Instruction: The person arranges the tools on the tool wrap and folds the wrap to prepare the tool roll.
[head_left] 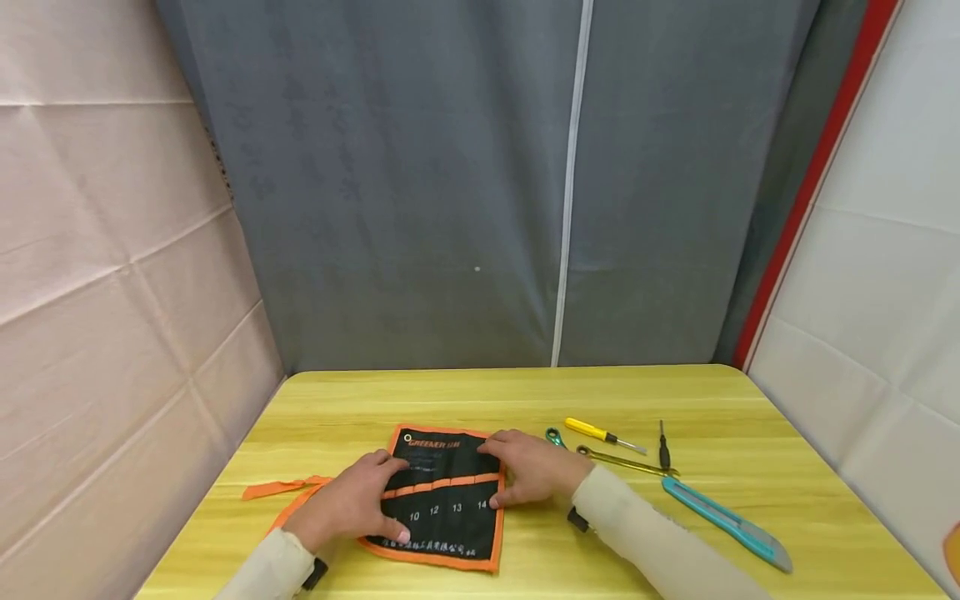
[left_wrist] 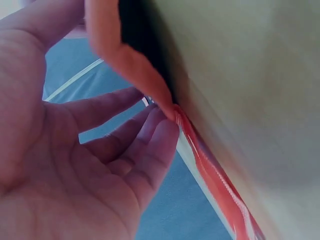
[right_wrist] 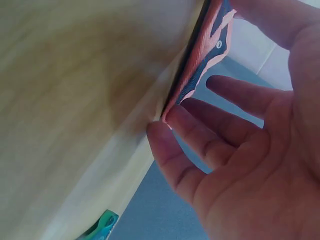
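Note:
A black tool pouch (head_left: 444,527) with orange trim and printed sizes 10, 12, 13 and 14 lies flat on the table. My left hand (head_left: 352,498) rests on its left side, thumb near the lower left and fingers toward the upper left edge. On the opposite side, my right hand (head_left: 529,468) touches the right edge with fingers spread. Both wrist views show loosely bent fingertips against the pouch's orange border (left_wrist: 137,72), with neither hand wrapped around it. An orange tie strap (head_left: 279,488) trails out to the left, partly behind the left hand.
Right of the pouch lie a yellow-handled screwdriver (head_left: 588,429), a green-ended wrench (head_left: 554,437), a brass-coloured wrench (head_left: 626,461), a small black screwdriver (head_left: 664,454) and a teal utility knife (head_left: 723,521). A grey curtain (head_left: 420,208) hangs behind the wooden table (head_left: 450,392).

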